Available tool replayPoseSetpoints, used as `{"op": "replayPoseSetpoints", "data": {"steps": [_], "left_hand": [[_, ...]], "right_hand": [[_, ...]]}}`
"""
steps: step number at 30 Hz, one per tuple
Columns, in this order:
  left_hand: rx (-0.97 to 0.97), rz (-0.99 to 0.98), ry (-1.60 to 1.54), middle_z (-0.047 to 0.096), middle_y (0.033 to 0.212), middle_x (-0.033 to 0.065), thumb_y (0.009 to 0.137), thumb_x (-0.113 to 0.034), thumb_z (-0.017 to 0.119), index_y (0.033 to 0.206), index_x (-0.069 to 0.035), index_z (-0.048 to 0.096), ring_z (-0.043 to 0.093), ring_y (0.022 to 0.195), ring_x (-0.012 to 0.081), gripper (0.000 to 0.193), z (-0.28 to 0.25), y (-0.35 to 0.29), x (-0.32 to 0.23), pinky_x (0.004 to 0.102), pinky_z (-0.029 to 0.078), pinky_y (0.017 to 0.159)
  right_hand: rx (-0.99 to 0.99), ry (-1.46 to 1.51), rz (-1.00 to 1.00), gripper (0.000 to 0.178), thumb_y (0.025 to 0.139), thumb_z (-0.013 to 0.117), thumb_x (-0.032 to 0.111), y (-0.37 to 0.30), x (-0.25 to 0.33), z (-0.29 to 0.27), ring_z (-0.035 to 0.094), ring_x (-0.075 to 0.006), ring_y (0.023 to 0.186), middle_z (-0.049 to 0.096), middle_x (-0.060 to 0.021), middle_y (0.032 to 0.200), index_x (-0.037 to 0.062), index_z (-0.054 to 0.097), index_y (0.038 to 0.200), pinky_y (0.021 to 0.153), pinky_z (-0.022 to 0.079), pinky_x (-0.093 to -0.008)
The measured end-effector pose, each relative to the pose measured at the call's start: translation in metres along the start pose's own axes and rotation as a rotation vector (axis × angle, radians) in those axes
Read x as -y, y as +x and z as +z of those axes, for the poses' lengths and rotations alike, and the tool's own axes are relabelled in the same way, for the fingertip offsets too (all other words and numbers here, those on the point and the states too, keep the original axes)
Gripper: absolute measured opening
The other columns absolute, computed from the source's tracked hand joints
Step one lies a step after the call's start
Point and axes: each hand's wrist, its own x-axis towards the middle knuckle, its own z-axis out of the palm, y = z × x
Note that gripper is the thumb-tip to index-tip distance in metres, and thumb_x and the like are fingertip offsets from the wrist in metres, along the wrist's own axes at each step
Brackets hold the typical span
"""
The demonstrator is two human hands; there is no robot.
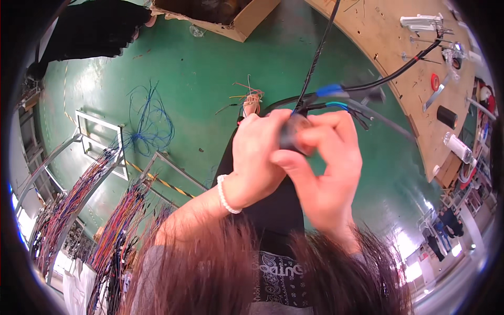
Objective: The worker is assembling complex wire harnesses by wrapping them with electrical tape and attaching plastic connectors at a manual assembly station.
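In front of my body, a black wire harness (386, 80) comes down from the wooden board at the right. A band of blue tape (329, 91) is wrapped on it, and loose wire ends stick out beside it. My left hand (257, 152), with a white beaded bracelet at the wrist, is closed on the harness; its fingertips are mostly hidden. My right hand (336, 168) curls round a black tape roll (287, 137), thumb and fingers on it, close against the left hand. Motion blurs the roll and the right fingers. A second black wrapped branch (318, 52) runs upward from the hands.
The wooden board (362, 31) at the right bears pegs, a red tape roll (434, 82) and a black roll (447, 117). Wire bundles (118, 226) hang on metal racks at the left. Blue wires (149, 131) lie on the green floor; a cardboard box (252, 21) stands beyond.
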Motion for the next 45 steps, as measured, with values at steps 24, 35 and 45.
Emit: {"op": "replayPoseSetpoints", "data": {"steps": [24,35,45], "left_hand": [[0.191,-0.57,-0.544,0.045,0.055,-0.0029,0.1,-0.022,0.055,0.071,-0.004,0.058,0.035,0.049,0.0071,0.034,-0.012,0.019,-0.016,0.0254,0.027,0.046],[0.194,-0.094,-0.153,0.063,0.097,0.006,0.099,-0.022,0.05,0.112,-0.006,0.055,0.06,0.084,0.0204,0.022,0.01,-0.012,-0.01,0.038,0.045,0.078],[0.096,-0.543,-0.5,0.043,0.05,0.001,0.101,-0.023,0.051,0.064,-0.001,0.058,0.036,0.044,0.0074,0.044,0.0,0.012,-0.018,0.0282,0.029,0.044]], "right_hand": [[0.49,0.835,0.012,0.031,0.094,0.062,0.025,0.047,-0.124,0.006,0.058,-0.0334,0.115,0.051,-0.0241,0.133,-0.0018,0.057,0.108,0.095,0.048,-0.0462],[-0.01,-0.29,-0.065,0.036,0.075,0.078,0.022,0.002,0.002,0.001,0.055,-0.0213,0.073,0.053,-0.0081,0.084,0.0042,0.065,0.103,0.064,0.045,-0.0304],[-0.202,0.375,0.438,0.033,0.101,0.052,0.027,-0.005,-0.057,-0.008,0.063,-0.0158,0.092,0.063,-0.0087,0.109,-0.0026,0.054,0.116,0.077,0.051,-0.0279]]}}
